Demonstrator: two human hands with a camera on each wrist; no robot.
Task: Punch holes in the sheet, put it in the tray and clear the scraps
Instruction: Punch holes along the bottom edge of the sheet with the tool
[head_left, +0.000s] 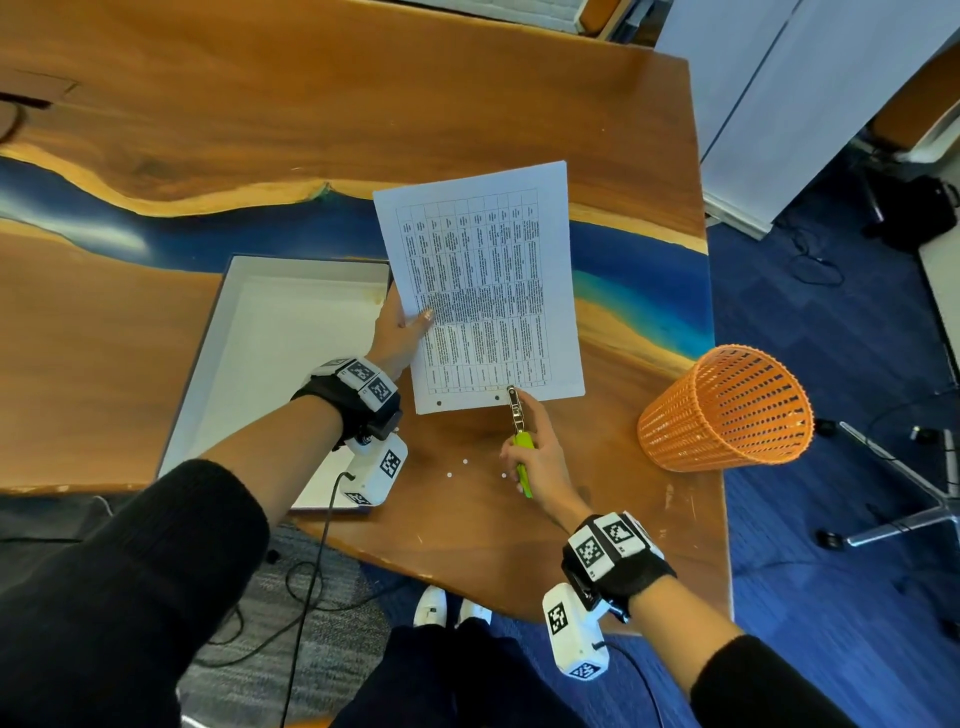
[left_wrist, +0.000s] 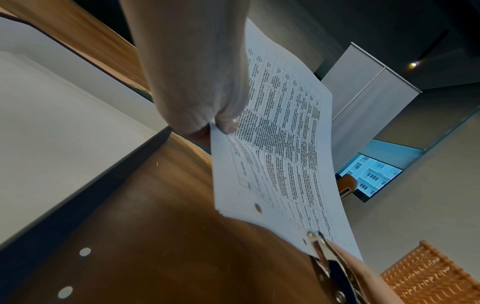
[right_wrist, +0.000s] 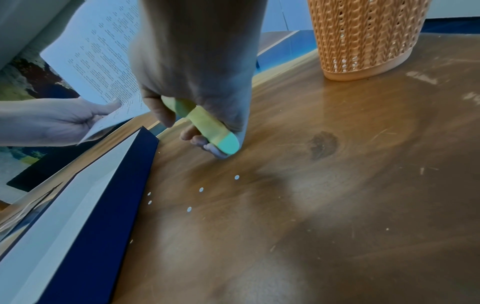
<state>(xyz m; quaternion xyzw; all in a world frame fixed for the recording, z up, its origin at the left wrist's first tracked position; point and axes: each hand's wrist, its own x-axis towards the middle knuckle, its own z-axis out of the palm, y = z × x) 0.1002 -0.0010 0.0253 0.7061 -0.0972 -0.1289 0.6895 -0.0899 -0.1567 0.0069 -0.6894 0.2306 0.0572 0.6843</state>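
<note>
A printed sheet (head_left: 483, 280) with a table of text is held above the wooden table, pinched at its left edge by my left hand (head_left: 402, 332). Two punched holes show along its near edge (head_left: 439, 403). My right hand (head_left: 535, 457) grips a metal hole punch with green handles (head_left: 519, 436); its metal head bites the sheet's near edge (left_wrist: 315, 236). Several small white paper dots (right_wrist: 201, 189) lie on the table (right_wrist: 337, 205) under my hands. The white tray with dark walls (head_left: 270, 338) sits to the left, with nothing in it.
An orange mesh wastebasket (head_left: 727, 410) stands at the table's right edge. The table's near edge (head_left: 467, 582) curves just in front of me, with cables and blue floor below. A chair base (head_left: 909, 499) stands on the floor at the right.
</note>
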